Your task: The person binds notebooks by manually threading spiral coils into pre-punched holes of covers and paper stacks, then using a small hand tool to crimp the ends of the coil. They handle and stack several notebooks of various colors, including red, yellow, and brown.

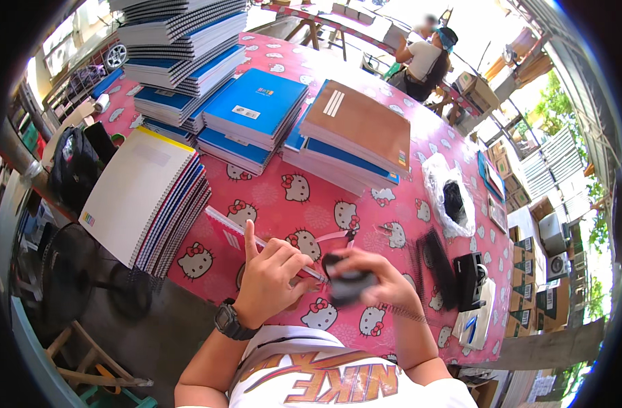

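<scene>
My left hand point(271, 273), wearing a black watch, grips a notebook point(231, 228) with a red cover. Its index finger points up and its other fingers curl over the notebook. Only a narrow part of the notebook shows past the hand. Just to the right, my right hand point(379, 275) is closed on a dark rounded object point(348, 284), smeared by motion, so its kind is unclear. A dark spiral coil point(403, 312) trails by the right wrist. Beyond the hands lies a cutting tool point(345, 235) with pale pink handles, partly hidden.
A pink cat-print tablecloth point(256, 194) covers the table. White spiral notebooks point(144, 187) stand at left, a tall notebook stack point(182, 54) behind, and brown-covered notebooks point(358, 122) ahead. At right are loose black coils point(433, 265), a black hole punch point(471, 279) and a plastic bag point(448, 197).
</scene>
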The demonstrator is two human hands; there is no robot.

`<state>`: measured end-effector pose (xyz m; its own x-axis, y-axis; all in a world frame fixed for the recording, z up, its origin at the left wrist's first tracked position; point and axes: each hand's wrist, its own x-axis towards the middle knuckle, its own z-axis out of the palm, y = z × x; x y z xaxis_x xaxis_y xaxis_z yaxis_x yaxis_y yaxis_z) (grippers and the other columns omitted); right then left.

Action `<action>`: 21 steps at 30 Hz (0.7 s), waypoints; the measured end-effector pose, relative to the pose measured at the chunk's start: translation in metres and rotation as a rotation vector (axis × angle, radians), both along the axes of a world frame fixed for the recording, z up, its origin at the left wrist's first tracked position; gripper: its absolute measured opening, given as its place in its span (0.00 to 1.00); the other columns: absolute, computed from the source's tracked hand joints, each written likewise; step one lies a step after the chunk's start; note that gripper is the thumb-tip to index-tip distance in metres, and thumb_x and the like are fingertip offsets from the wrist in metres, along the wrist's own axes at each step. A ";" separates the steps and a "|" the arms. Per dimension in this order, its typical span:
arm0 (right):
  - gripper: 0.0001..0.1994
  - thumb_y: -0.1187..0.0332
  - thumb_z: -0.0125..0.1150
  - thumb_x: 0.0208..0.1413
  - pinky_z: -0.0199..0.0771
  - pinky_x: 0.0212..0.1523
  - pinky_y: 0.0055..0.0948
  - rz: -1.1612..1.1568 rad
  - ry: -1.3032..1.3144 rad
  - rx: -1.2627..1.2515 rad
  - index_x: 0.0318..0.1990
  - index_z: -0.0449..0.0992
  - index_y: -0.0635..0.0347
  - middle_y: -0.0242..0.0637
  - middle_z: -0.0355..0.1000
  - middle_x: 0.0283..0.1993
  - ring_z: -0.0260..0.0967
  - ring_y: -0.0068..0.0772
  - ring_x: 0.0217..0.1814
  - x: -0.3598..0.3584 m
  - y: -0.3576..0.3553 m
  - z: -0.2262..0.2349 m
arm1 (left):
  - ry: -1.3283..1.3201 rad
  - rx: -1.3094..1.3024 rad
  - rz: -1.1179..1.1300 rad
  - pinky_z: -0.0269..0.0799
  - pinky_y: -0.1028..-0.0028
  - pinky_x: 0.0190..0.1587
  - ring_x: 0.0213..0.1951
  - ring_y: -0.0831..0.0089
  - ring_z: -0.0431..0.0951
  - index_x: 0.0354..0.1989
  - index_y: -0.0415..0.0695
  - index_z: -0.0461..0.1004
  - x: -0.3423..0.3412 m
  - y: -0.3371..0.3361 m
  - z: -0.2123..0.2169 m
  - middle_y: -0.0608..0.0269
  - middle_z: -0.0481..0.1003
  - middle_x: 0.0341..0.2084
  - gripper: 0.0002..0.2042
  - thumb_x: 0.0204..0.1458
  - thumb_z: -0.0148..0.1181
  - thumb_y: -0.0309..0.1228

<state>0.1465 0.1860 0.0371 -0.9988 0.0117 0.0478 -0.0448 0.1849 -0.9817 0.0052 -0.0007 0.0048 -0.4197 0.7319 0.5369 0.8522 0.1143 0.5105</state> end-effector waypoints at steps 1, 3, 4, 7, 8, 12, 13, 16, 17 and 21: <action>0.34 0.40 0.65 0.38 0.58 0.57 0.39 -0.005 0.002 0.005 0.43 0.78 0.62 0.42 0.73 0.47 0.62 0.40 0.58 -0.001 0.006 -0.004 | 0.003 0.011 -0.002 0.29 0.41 0.65 0.41 0.73 0.72 0.28 0.53 0.74 -0.001 0.000 0.005 0.73 0.71 0.26 0.15 0.31 0.71 0.41; 0.35 0.38 0.61 0.40 0.56 0.59 0.39 -0.254 -0.209 0.433 0.43 0.77 0.62 0.42 0.73 0.45 0.62 0.39 0.58 -0.010 0.022 -0.010 | 0.010 0.030 0.011 0.30 0.41 0.65 0.40 0.73 0.72 0.28 0.53 0.74 -0.005 -0.003 0.007 0.73 0.71 0.26 0.15 0.31 0.71 0.40; 0.34 0.38 0.60 0.42 0.57 0.59 0.38 -0.163 -0.029 0.075 0.43 0.77 0.63 0.42 0.73 0.45 0.62 0.39 0.57 -0.007 0.017 -0.009 | 0.019 0.023 0.034 0.30 0.41 0.65 0.40 0.73 0.72 0.28 0.53 0.74 -0.009 -0.007 0.005 0.73 0.71 0.26 0.15 0.30 0.71 0.40; 0.32 0.41 0.60 0.44 0.63 0.53 0.36 0.010 0.028 -0.038 0.43 0.77 0.64 0.42 0.71 0.47 0.64 0.39 0.54 -0.013 -0.002 -0.013 | 0.030 0.004 0.029 0.30 0.41 0.65 0.40 0.72 0.72 0.28 0.52 0.75 -0.014 -0.009 0.006 0.73 0.72 0.26 0.15 0.30 0.71 0.40; 0.30 0.43 0.61 0.45 0.66 0.50 0.36 -0.123 -0.195 0.127 0.44 0.77 0.63 0.41 0.71 0.46 0.66 0.39 0.50 -0.015 0.006 -0.023 | 0.024 -0.010 0.004 0.31 0.41 0.65 0.40 0.72 0.72 0.28 0.52 0.75 -0.013 -0.008 0.007 0.72 0.72 0.27 0.15 0.30 0.71 0.39; 0.27 0.45 0.62 0.46 0.68 0.47 0.37 -0.024 0.210 -0.170 0.42 0.77 0.62 0.37 0.71 0.42 0.68 0.39 0.47 -0.024 0.001 -0.014 | -0.027 0.009 0.044 0.32 0.41 0.64 0.40 0.73 0.72 0.29 0.52 0.76 -0.012 -0.014 0.006 0.73 0.72 0.27 0.14 0.30 0.71 0.35; 0.29 0.43 0.62 0.45 0.65 0.51 0.37 0.041 0.152 -0.208 0.42 0.77 0.62 0.38 0.72 0.39 0.67 0.39 0.49 -0.022 -0.012 -0.001 | -0.017 0.032 0.037 0.32 0.41 0.64 0.40 0.73 0.72 0.29 0.52 0.76 -0.011 -0.014 0.007 0.73 0.72 0.27 0.14 0.30 0.71 0.35; 0.32 0.41 0.62 0.43 0.60 0.56 0.34 -0.214 -0.312 0.542 0.45 0.76 0.62 0.40 0.73 0.42 0.65 0.36 0.55 -0.038 0.003 -0.019 | -0.012 0.020 0.067 0.33 0.38 0.63 0.43 0.72 0.72 0.31 0.51 0.76 -0.010 -0.013 0.012 0.73 0.74 0.29 0.15 0.31 0.71 0.35; 0.32 0.41 0.62 0.43 0.60 0.56 0.34 -0.230 -0.310 0.556 0.45 0.76 0.62 0.40 0.73 0.42 0.65 0.36 0.55 -0.033 0.004 -0.020 | -0.008 0.036 0.054 0.33 0.38 0.63 0.43 0.72 0.72 0.31 0.51 0.76 -0.009 -0.013 0.012 0.73 0.74 0.29 0.15 0.31 0.71 0.35; 0.27 0.45 0.64 0.43 0.65 0.51 0.34 -0.027 0.166 -0.204 0.43 0.77 0.60 0.42 0.73 0.40 0.68 0.36 0.49 -0.036 -0.012 -0.005 | -0.001 0.013 0.170 0.33 0.39 0.63 0.45 0.71 0.72 0.32 0.51 0.75 -0.016 -0.021 0.012 0.72 0.74 0.30 0.17 0.30 0.71 0.36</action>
